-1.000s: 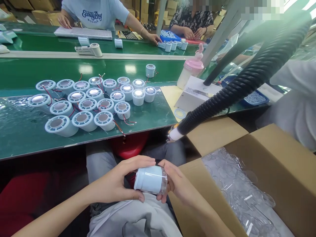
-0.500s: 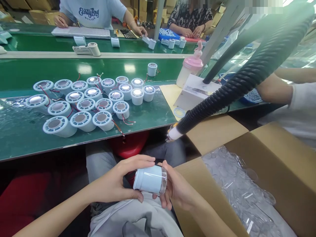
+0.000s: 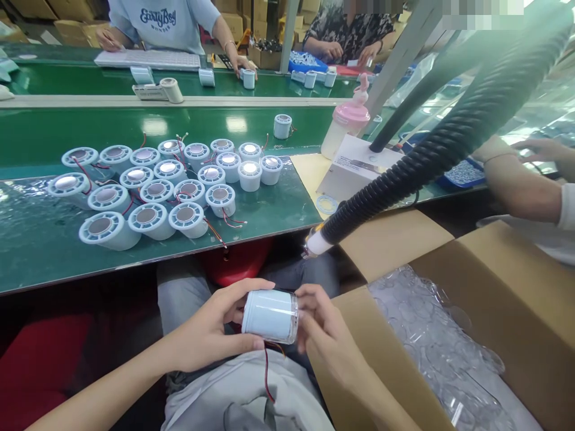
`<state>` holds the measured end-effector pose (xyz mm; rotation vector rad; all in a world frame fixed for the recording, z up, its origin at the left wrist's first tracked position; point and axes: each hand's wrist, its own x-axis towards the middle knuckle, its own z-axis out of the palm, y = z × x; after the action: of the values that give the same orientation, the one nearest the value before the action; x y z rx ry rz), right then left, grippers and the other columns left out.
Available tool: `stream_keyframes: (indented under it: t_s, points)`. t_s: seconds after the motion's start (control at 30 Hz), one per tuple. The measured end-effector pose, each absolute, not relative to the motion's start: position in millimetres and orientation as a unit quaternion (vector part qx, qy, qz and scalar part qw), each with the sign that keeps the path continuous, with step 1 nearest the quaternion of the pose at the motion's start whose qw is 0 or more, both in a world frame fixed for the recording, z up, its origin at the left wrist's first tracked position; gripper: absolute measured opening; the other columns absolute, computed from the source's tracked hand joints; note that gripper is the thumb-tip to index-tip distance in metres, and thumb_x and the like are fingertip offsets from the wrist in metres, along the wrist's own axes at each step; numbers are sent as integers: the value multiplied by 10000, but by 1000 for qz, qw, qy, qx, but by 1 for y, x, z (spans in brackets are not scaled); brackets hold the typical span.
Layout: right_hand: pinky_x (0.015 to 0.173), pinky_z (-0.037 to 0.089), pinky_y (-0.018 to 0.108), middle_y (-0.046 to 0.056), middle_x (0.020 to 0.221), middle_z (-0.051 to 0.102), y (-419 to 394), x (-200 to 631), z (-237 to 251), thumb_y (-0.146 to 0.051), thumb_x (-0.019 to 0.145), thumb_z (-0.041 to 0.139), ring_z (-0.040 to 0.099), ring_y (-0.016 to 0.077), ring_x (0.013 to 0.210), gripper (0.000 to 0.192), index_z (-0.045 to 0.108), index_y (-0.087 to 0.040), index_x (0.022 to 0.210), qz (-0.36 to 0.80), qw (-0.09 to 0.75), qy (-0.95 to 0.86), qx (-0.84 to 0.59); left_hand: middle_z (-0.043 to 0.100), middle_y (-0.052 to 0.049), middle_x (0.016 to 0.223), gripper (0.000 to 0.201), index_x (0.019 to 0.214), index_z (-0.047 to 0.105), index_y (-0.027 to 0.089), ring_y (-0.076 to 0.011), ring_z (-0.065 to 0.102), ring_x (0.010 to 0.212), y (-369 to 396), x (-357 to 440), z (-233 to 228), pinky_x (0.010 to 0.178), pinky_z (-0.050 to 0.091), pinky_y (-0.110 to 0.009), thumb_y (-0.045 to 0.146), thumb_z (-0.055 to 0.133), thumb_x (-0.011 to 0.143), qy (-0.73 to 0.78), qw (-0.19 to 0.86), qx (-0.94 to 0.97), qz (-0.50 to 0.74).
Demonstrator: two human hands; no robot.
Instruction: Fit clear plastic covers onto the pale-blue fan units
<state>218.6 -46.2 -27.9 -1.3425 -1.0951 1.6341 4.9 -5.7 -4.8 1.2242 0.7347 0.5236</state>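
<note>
A pale blue cylindrical housing (image 3: 268, 314) lies sideways between my hands, above my lap. My left hand (image 3: 213, 329) is closed round its left end, fingers over the top and thumb underneath. A clear plastic cover (image 3: 294, 322) fits over the housing and shows at the right end. There my right hand (image 3: 327, 335) has its curled fingers at the rim; some fingertips are hidden behind it. Thin red and dark wires (image 3: 268, 377) hang below the housing onto my clothing. Several similar pale blue housings (image 3: 148, 220) with round metallic discs stand on the green bench (image 3: 40, 257).
At right, an open cardboard box (image 3: 503, 287) holds many clear plastic covers (image 3: 431, 335). A black flexible hose (image 3: 386, 191) slants down over the bench edge. Behind it stand a white box (image 3: 359, 164) and a pink-topped bottle (image 3: 345, 126). Other people work across and at right.
My right hand has shifted from cupping under the clear end to the end's rim. The housing has turned slightly, and wires now hang below it. A co-worker's hand across moved left with a part.
</note>
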Motion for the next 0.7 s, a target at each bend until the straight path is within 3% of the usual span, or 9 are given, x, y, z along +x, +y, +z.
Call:
stream_keyframes:
  t_s: [0.03, 0.07, 0.13, 0.27, 0.4, 0.53, 0.7]
  points:
    - [640, 573, 276, 123, 1116, 651, -48, 221, -28, -282, 854, 560, 683, 174, 810, 350, 467, -215, 1184, 558, 402, -506, -520, 552, -88, 1243, 564, 1291, 447, 273, -260, 608, 1076, -6, 5, -4, 880, 525, -369, 249, 700, 788, 334, 737, 539, 234]
    - [830, 550, 346, 132, 1315, 534, -50, 223, -28, -187, 829, 582, 626, 209, 1044, 433, 441, -245, 1234, 491, 418, -582, -496, 564, -88, 1228, 571, 1292, 448, 269, -262, 614, 1066, -7, 6, -4, 879, 523, -375, 257, 707, 783, 335, 745, 529, 231]
    - [1029, 421, 439, 99, 1476, 357, -51, 226, -28, -86, 807, 586, 435, 247, 1294, 545, 416, -297, 1280, 410, 418, -690, -426, 573, -88, 1222, 589, 1298, 452, 268, -266, 612, 1068, -6, 6, -6, 888, 516, -383, 270, 718, 773, 337, 750, 520, 232]
    - [1021, 429, 443, 84, 1380, 490, -46, 228, -45, -88, 785, 657, 473, 246, 1266, 523, 473, -324, 1214, 393, 436, -698, -411, 525, -87, 1314, 708, 1353, 412, 300, -266, 576, 1129, 4, 14, -18, 942, 483, -392, 253, 755, 736, 332, 758, 507, 243]
    - [946, 486, 426, 123, 1338, 518, -33, 225, -84, -168, 761, 708, 503, 256, 1237, 421, 512, -272, 1118, 384, 560, -576, -455, 471, -116, 1386, 850, 1399, 344, 290, -270, 536, 1185, 35, 39, -43, 1000, 432, -407, 232, 798, 682, 321, 739, 523, 280]
    - [949, 483, 448, 160, 1320, 515, -17, 223, -113, -274, 753, 715, 511, 260, 1228, 384, 500, -244, 1070, 356, 636, -498, -471, 496, -162, 1365, 859, 1403, 342, 228, -289, 515, 1215, 67, 64, -58, 1038, 388, -437, 251, 802, 677, 299, 737, 538, 279]
    - [933, 497, 441, 156, 1291, 547, -8, 219, -118, -267, 728, 742, 534, 255, 1205, 412, 511, -251, 1069, 350, 650, -494, -460, 470, -156, 1398, 821, 1409, 348, 235, -285, 478, 1263, 78, 60, -54, 1041, 399, -421, 234, 778, 709, 286, 731, 564, 258]
